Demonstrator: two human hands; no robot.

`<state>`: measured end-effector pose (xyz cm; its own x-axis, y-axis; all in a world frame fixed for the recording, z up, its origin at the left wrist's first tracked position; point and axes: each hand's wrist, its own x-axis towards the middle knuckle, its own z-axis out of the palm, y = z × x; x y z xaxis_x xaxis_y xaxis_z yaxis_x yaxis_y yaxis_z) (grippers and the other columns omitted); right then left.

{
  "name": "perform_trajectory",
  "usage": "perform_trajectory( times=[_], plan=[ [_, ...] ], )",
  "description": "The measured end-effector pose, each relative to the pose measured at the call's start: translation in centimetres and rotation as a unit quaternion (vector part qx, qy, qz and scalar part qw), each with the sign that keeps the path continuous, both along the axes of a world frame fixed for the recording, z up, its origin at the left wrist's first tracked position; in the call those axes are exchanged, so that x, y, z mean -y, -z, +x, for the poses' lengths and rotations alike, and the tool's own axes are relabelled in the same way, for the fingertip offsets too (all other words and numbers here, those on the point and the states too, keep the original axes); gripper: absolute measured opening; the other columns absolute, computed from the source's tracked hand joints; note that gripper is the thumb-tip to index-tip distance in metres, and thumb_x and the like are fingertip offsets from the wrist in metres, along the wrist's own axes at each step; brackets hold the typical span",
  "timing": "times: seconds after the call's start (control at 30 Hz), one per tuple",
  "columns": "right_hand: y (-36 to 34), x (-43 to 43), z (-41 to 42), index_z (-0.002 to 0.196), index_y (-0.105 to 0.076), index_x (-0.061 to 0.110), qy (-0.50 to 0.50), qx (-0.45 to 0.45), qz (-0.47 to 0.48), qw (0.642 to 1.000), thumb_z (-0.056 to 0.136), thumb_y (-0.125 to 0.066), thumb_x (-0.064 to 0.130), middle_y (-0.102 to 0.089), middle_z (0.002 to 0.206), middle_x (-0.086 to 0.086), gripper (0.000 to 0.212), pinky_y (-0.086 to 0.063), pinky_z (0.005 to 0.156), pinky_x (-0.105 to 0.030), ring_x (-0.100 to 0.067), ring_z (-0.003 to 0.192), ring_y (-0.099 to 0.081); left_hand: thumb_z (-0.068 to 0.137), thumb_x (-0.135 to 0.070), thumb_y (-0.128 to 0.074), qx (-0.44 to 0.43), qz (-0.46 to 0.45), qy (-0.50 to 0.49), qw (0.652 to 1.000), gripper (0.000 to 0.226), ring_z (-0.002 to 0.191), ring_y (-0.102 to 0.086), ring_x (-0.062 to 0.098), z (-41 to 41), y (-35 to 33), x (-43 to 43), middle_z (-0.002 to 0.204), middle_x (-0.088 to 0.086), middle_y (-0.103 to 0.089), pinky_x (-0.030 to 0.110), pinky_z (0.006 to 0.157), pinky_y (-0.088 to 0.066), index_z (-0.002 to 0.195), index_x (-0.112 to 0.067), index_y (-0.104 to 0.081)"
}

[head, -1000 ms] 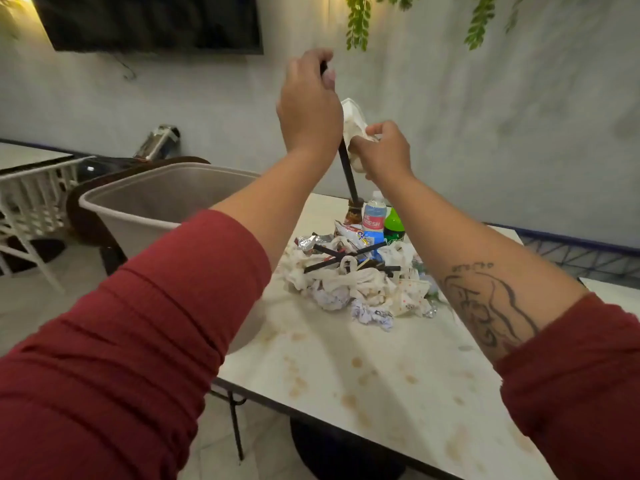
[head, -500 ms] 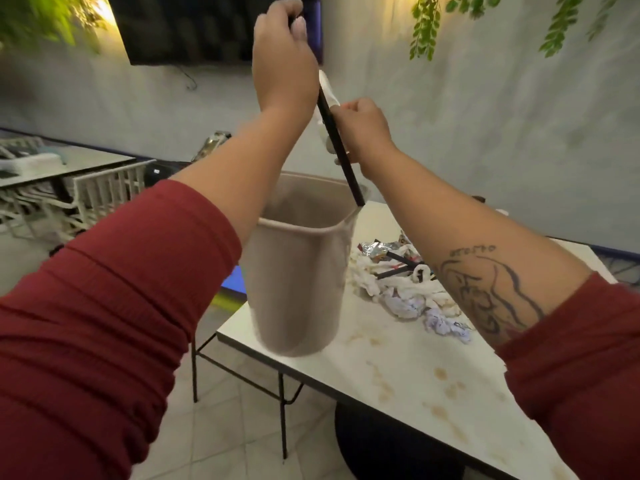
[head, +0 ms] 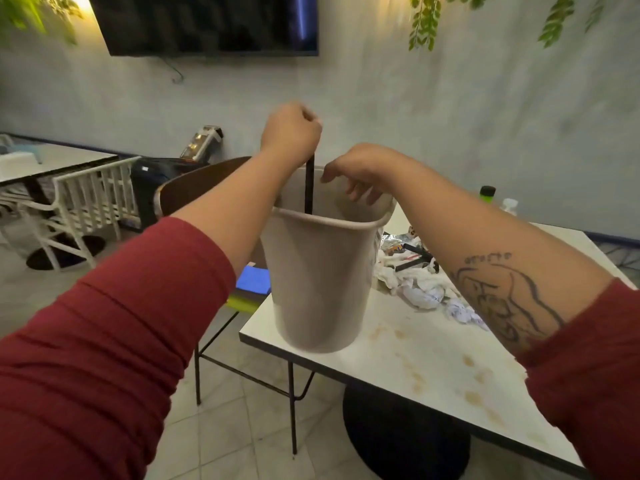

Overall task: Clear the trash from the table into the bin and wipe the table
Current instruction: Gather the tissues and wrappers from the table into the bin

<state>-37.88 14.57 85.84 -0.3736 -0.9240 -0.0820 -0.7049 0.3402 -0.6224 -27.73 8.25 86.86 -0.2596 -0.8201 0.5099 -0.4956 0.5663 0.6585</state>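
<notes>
Judging by how things lie, the clearing has only begun and the wiping has not started. The white rectangular desk [head: 433, 372] shows no rubbed or smeared patch anywhere on its top. The tall beige plastic bin [head: 318, 282] stands upright on the desk's near left corner, its mouth open beneath both hands; its wall hides whatever already lies inside. Just beside the bin, on its right, sits the heap of crumpled white paper napkins and foil wrappers [head: 420, 289], with several short black straws [head: 410, 261] lying across it, all yet to go in. The left hand [head: 291, 133] is clenched round the top of a long thin black straw [head: 309, 188], held upright with its lower end below the bin's rim, so this piece looks about to be dropped. The right hand [head: 356, 174] hovers over the bin's mouth, fingers loosely spread downward and holding nothing. Beyond the right forearm, a green bottle with a black cap [head: 487, 195] and the white top of a clear bottle [head: 509, 204] show at the desk's far side, likewise left to clear. Small brown stains [head: 471, 361] dot the near half of the desk, untouched
</notes>
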Motion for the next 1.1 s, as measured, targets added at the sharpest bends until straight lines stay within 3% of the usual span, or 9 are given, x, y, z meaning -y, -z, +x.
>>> perform_trajectory(
  times=[0.07,0.17,0.37,0.5,0.7,0.83,0.93,1.0,1.1],
  plan=[
    [0.3,-0.1,-0.3,0.112,-0.054,0.007,0.003,-0.019,0.001,1.000,0.083,-0.063,0.036,-0.059,0.092,-0.014,0.041,-0.050,0.070,-0.035,-0.029,0.077,-0.061,0.093,-0.019,-0.050,0.079,0.034,-0.004,0.996,0.017,0.087,-0.055,0.022,0.0,0.8,0.5,0.097,0.007,-0.063,0.025,0.073,-0.038,0.089,-0.014,-0.065],
    [0.5,-0.1,-1.1,0.104,-0.056,0.008,0.015,-0.015,-0.020,1.000,0.083,-0.064,0.034,-0.060,0.090,-0.011,0.035,-0.048,0.062,-0.030,-0.027,0.075,-0.061,0.091,-0.018,-0.052,0.120,0.058,0.002,0.991,0.026,0.100,-0.061,0.030,-0.3,1.3,0.8,0.108,0.014,-0.067,0.030,0.082,-0.045,0.107,-0.004,-0.067],
    [0.2,-0.9,-2.4,0.103,-0.065,0.004,0.020,0.012,-0.112,0.993,0.082,-0.064,0.026,-0.062,0.085,-0.009,0.031,-0.045,0.060,-0.028,-0.023,0.072,-0.061,0.090,-0.015,-0.052,0.085,0.064,0.032,0.994,0.024,0.088,-0.064,0.031,-1.9,0.9,-0.1,0.096,0.015,-0.067,0.031,0.076,-0.048,0.103,-0.003,-0.067],
    [-0.9,-2.4,-4.1,0.080,-0.061,0.012,0.040,0.028,-0.237,0.970,0.082,-0.062,0.019,-0.061,0.079,-0.010,0.007,-0.041,0.053,-0.023,-0.020,0.067,-0.058,0.090,-0.015,-0.051,0.064,0.029,0.059,0.996,0.018,0.081,-0.055,0.022,-4.1,-1.0,-2.0,0.086,0.011,-0.059,0.031,0.075,-0.047,0.098,-0.010,-0.065],
    [-1.5,-5.8,-8.6,0.088,-0.067,0.004,0.067,0.023,-0.293,0.954,0.081,-0.060,0.015,-0.060,0.077,-0.010,0.015,-0.039,0.056,-0.025,-0.020,0.069,-0.055,0.089,-0.013,-0.051,0.047,0.001,0.106,0.993,0.012,0.074,-0.052,0.024,-9.7,-3.1,-5.6,0.071,0.007,-0.055,0.029,0.065,-0.042,0.090,-0.011,-0.063],
    [-0.3,-8.3,-12.6,0.087,-0.066,0.007,0.089,0.021,-0.277,0.957,0.081,-0.063,0.018,-0.063,0.079,-0.009,0.013,-0.042,0.063,-0.029,-0.020,0.072,-0.058,0.090,-0.012,-0.049,0.054,-0.026,0.123,0.991,0.018,0.077,-0.056,0.024,-14.1,-2.8,-8.6,0.087,0.010,-0.061,0.031,0.068,-0.046,0.095,-0.007,-0.066],
    [1.4,-9.9,-15.5,0.074,-0.061,0.013,0.108,0.020,-0.253,0.961,0.082,-0.064,0.018,-0.063,0.078,-0.009,0.009,-0.042,0.059,-0.026,-0.021,0.073,-0.059,0.092,-0.015,-0.049,0.056,-0.035,0.126,0.990,0.022,0.097,-0.061,0.024,-17.0,-1.2,-10.8,0.106,0.007,-0.066,0.030,0.082,-0.049,0.105,-0.009,-0.066],
    [2.9,-10.8,-17.2,0.067,-0.057,0.017,0.120,0.023,-0.243,0.962,0.081,-0.065,0.017,-0.062,0.074,-0.007,0.016,-0.040,0.056,-0.026,-0.021,0.073,-0.058,0.093,-0.016,-0.049,0.062,-0.025,0.128,0.990,0.022,0.105,-0.060,0.024,-18.6,0.3,-11.8,0.112,0.008,-0.066,0.027,0.081,-0.045,0.106,-0.010,-0.066],
    [5.6,-12.0,-19.4,0.068,-0.062,0.007,0.133,0.027,-0.225,0.965,0.081,-0.063,0.012,-0.058,0.065,-0.007,0.014,-0.043,0.061,-0.029,-0.021,0.070,-0.056,0.092,-0.015,-0.050,0.079,-0.002,0.121,0.989,0.022,0.108,-0.059,0.024,-20.3,3.0,-12.6,0.113,0.008,-0.067,0.026,0.079,-0.042,0.105,-0.010,-0.067]
  ],
)
